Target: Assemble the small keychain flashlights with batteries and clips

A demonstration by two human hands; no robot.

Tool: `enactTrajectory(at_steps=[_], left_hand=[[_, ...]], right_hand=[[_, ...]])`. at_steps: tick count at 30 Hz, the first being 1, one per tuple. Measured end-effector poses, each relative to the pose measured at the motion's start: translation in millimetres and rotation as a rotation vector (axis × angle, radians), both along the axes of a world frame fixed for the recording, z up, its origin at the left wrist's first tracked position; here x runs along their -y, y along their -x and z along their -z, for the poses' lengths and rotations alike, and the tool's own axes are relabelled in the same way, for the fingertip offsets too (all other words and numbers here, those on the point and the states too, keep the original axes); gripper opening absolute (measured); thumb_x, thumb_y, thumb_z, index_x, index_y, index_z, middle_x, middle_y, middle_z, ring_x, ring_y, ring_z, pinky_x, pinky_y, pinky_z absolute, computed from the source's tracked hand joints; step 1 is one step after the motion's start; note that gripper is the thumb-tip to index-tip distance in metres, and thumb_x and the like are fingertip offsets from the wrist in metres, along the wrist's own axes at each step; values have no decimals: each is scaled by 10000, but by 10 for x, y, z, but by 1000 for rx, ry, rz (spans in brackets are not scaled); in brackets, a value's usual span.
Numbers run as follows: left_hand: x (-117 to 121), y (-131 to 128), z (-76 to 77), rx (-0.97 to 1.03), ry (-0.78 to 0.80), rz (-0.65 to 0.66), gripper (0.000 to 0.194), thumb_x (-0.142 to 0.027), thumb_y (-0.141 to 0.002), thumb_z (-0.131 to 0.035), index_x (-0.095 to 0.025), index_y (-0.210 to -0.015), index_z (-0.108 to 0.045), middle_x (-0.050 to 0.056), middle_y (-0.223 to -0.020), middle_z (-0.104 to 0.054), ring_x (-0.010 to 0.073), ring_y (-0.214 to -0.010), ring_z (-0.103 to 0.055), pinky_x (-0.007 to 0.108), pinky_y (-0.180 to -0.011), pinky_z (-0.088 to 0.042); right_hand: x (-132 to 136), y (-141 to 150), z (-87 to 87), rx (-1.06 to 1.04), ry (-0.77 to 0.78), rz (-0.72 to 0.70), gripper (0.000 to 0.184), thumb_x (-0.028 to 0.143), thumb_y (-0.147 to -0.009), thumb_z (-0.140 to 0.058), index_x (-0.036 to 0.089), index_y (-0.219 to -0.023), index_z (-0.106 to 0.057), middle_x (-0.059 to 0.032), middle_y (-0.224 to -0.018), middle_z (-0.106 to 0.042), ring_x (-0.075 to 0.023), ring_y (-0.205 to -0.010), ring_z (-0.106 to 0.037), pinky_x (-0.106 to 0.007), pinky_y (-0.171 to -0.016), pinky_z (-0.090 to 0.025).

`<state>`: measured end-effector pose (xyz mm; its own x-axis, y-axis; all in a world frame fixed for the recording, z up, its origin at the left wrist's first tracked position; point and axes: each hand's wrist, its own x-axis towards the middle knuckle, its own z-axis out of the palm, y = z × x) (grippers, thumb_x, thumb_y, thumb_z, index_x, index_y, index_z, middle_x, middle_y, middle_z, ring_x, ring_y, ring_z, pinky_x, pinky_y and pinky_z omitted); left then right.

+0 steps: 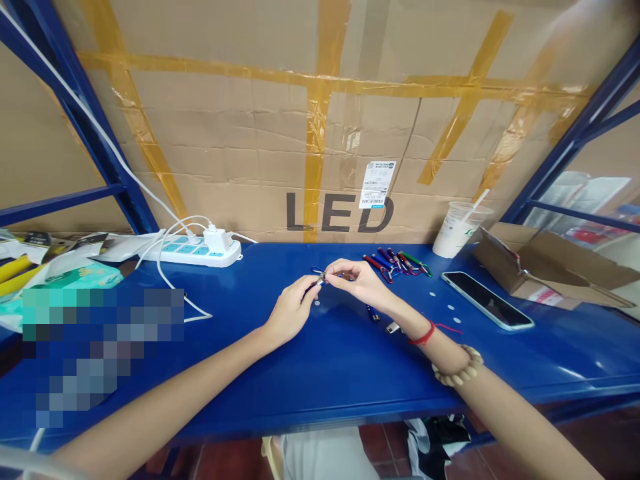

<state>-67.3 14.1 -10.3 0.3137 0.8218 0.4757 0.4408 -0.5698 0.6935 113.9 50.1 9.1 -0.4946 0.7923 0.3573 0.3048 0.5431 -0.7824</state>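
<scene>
My left hand (293, 308) and my right hand (361, 283) meet above the blue table, fingertips pinched together. Between them is a small dark tube with a shiny metal end (321, 281); its kind is too small to tell, and fingers cover most of it. A blue carabiner clip (317, 270) shows just behind the fingertips. Beneath my right wrist lie a blue metal tube (373, 313) and a small silver piece (393, 328). Past my right hand is a pile of slim red, purple, blue and green tubes with carabiner clips (396, 263).
A white power strip (200, 251) with plugged cables stands back left, near packets (75, 277). To the right are a phone (486, 301), a drink cup with a straw (454, 230) and an open cardboard box (525, 267). A large taped carton (240, 147) walls the back.
</scene>
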Motion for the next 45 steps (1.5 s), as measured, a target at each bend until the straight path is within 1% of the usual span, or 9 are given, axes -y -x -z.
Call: enactTrajectory(at_steps=[11,15,22,26,29,33,35,39,45], left_hand=[[27,-5,-27,15,-15,4,266,-291,-907,-342,-167,-1014,-552,18,-853,-571,99,-729,-538,208,-718,-441],[14,2,-12,10,-25,-12,271,-288,-907,-346,-169,-1019,-563,23,-848,-574,107,-733,-541,215,-712,-436],[-5,26,51,-75,-84,-6,309,-295,-911,-365,-198,-1092,-596,35,-862,-583,137,-810,-557,232,-737,-425],[-5,57,49,-113,-92,32,333,-274,-913,-355,-172,-1136,-580,57,-905,-608,155,-831,-575,250,-741,-445],[51,23,40,-169,-139,118,302,-262,-906,-376,-175,-1076,-609,68,-1016,-619,169,-953,-573,272,-852,-436],[134,-84,52,-217,-198,310,292,-250,-911,-365,-179,-1022,-626,53,-1080,-615,154,-1019,-557,257,-895,-425],[101,-102,71,-119,-163,216,288,-263,-905,-380,-157,-1032,-616,67,-1045,-620,161,-975,-571,262,-869,-436],[-85,-46,99,-10,56,-49,254,-252,-893,-381,-146,-939,-607,33,-800,-623,128,-716,-573,247,-732,-458],[-126,10,66,17,111,-134,211,-277,-899,-369,-184,-966,-546,-7,-776,-597,119,-736,-553,232,-714,-414]], right_hand=[[-46,-31,6,69,-91,-22,758,729,-797,-428,-3,-901,-597,-79,-993,-435,34,-858,-441,5,-689,-352],[-30,-39,-10,124,-102,20,758,735,-783,-441,6,-889,-617,-81,-987,-438,33,-855,-441,6,-670,-347],[-43,-87,15,165,-65,-34,787,755,-757,-460,-4,-890,-620,-96,-997,-431,31,-802,-451,0,-590,-333],[-57,-125,30,138,-87,32,756,739,-721,-519,5,-860,-629,-94,-987,-437,27,-812,-453,11,-560,-319],[-45,-105,43,150,-125,60,706,706,-723,-540,16,-829,-639,-84,-961,-445,41,-767,-444,10,-542,-309],[-62,-7,138,210,-93,-141,638,639,-752,-548,10,-807,-640,-89,-931,-452,24,-819,-461,8,-673,-394],[-117,15,207,222,-75,-160,610,605,-773,-529,11,-861,-635,-83,-945,-453,32,-799,-459,18,-655,-385],[-239,-54,301,288,-95,111,439,443,-832,-514,44,-969,-635,-55,-961,-454,73,-699,-428,34,-601,-350],[-229,-135,241,473,-217,286,246,266,-872,-498,133,-1014,-649,-8,-975,-448,105,-658,-388,28,-550,-272]])
